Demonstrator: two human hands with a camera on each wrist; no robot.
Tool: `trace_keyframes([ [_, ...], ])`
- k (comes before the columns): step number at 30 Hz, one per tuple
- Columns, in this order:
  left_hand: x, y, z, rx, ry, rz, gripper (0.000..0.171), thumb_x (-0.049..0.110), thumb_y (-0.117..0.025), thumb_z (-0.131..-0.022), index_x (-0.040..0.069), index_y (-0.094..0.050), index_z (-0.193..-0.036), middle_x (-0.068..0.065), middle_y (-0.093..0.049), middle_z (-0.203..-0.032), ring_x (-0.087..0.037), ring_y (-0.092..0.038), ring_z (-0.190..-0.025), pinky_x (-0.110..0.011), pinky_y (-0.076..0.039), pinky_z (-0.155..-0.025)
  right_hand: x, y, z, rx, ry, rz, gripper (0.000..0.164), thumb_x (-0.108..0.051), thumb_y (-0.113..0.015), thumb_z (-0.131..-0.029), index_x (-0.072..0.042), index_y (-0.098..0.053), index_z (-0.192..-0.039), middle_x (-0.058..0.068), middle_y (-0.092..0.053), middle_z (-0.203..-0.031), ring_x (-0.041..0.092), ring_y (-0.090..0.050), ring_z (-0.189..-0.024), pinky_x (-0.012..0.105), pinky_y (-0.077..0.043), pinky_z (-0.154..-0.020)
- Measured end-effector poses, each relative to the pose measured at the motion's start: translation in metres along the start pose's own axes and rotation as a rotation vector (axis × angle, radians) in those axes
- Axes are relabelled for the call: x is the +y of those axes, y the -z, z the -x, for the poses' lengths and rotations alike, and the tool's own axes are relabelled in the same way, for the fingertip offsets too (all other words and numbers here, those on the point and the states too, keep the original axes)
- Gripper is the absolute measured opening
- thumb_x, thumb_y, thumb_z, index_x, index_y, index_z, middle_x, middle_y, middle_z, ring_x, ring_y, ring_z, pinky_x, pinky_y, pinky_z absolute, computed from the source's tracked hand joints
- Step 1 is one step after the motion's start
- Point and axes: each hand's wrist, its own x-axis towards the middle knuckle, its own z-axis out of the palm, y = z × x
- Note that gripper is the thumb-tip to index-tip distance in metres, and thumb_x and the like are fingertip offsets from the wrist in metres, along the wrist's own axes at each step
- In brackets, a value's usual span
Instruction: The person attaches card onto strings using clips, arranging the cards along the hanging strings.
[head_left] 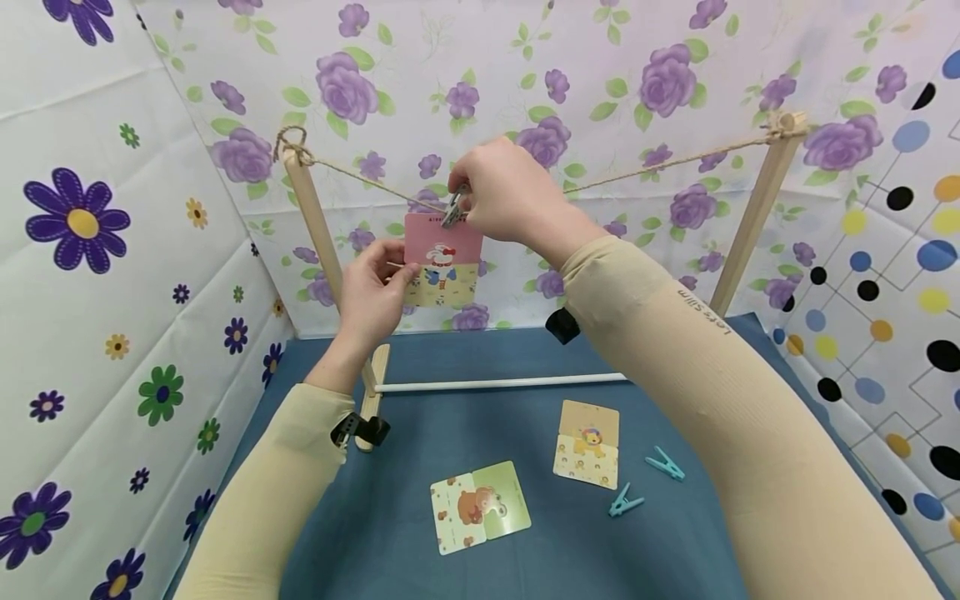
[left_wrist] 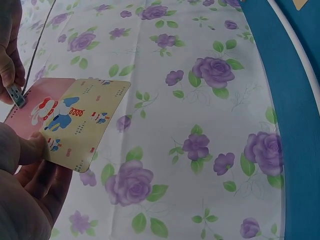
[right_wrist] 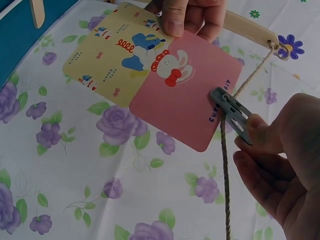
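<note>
My left hand (head_left: pixel 371 287) pinches the left edge of a pink and yellow card (head_left: pixel 461 290) with a rabbit printed on it. The card hangs upright at a sagging twine line (head_left: pixel 660 167). My right hand (head_left: pixel 510 192) pinches the handle end of a grey clothespin (right_wrist: pixel 232 112) between thumb and fingers. In the right wrist view the clothespin's tip lies over the lettered pink edge of the card, across the twine. The left wrist view shows the left thumb (left_wrist: pixel 34 145) on the card's printed face, with fingers behind it.
Wooden posts (head_left: pixel 756 221) hold the twine at both ends; a white rod (head_left: pixel 502 383) runs low between them. On the blue cloth (head_left: pixel 360 533) lie a green bear card (head_left: pixel 504 500), a tan lion card (head_left: pixel 588 442) and two teal clothespins (head_left: pixel 665 463). Patterned sheets surround the table.
</note>
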Motion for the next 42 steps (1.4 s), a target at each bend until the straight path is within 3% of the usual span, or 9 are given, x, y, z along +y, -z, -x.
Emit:
trace_keyframes([
  [5,0.0,0.0,0.0,0.005,0.014,-0.001,0.02,0.004,-0.068,-0.105,0.0,-0.07,-0.124,-0.014,-0.073,-0.111,-0.026,-0.073,-0.098,-0.026,-0.051,-0.075,0.007,-0.001,0.002,-0.012,0.026,-0.073,0.028,-0.01,-0.065,-0.102,-0.007,-0.077,-0.128,0.007,-0.074,-0.122,0.021,-0.066,-0.107,0.035,-0.054,-0.094],
  [11,0.001,0.0,0.001,0.001,0.003,0.009,0.022,0.007,-0.067,-0.107,0.001,-0.069,-0.128,-0.015,-0.071,-0.112,-0.027,-0.072,-0.1,-0.028,-0.05,-0.077,0.015,-0.005,0.008,0.0,0.051,-0.076,0.043,-0.021,-0.072,-0.103,-0.007,-0.068,-0.143,0.007,-0.071,-0.135,0.024,-0.064,-0.127,0.04,-0.051,-0.108],
  [18,-0.001,-0.001,0.002,0.021,-0.003,0.034,0.027,0.009,-0.065,-0.108,0.002,-0.065,-0.135,-0.015,-0.071,-0.114,-0.026,-0.069,-0.1,-0.029,-0.049,-0.08,0.016,-0.014,0.021,0.1,0.058,-0.05,0.061,-0.028,-0.074,-0.103,-0.012,-0.054,-0.158,0.008,-0.056,-0.157,0.028,-0.044,-0.15,0.043,-0.037,-0.122],
  [26,-0.003,-0.001,0.005,0.03,0.003,0.104,0.034,0.006,-0.063,-0.109,0.002,-0.058,-0.142,-0.016,-0.068,-0.114,-0.026,-0.069,-0.101,-0.029,-0.049,-0.082,0.024,-0.03,0.038,0.336,0.166,-0.112,0.053,-0.019,-0.073,-0.101,-0.008,-0.061,-0.152,0.011,-0.059,-0.15,0.03,-0.042,-0.148,0.039,-0.033,-0.123],
  [32,-0.003,-0.002,0.005,0.045,0.005,0.136,0.032,0.006,-0.062,-0.109,0.004,-0.058,-0.142,-0.016,-0.069,-0.112,-0.028,-0.07,-0.099,-0.029,-0.051,-0.083,0.03,-0.038,0.048,0.404,0.186,-0.124,0.05,-0.017,-0.072,-0.102,-0.007,-0.062,-0.151,0.012,-0.058,-0.151,0.03,-0.042,-0.149,0.038,-0.031,-0.125],
  [42,-0.01,0.001,0.009,0.088,0.012,0.148,0.031,0.006,-0.064,-0.108,0.008,-0.062,-0.139,-0.01,-0.069,-0.108,-0.015,-0.07,-0.092,-0.03,-0.053,-0.081,0.041,-0.049,0.061,0.497,0.277,-0.162,0.048,-0.007,-0.072,-0.099,-0.002,-0.064,-0.147,0.017,-0.061,-0.146,0.035,-0.047,-0.143,0.043,-0.031,-0.124],
])
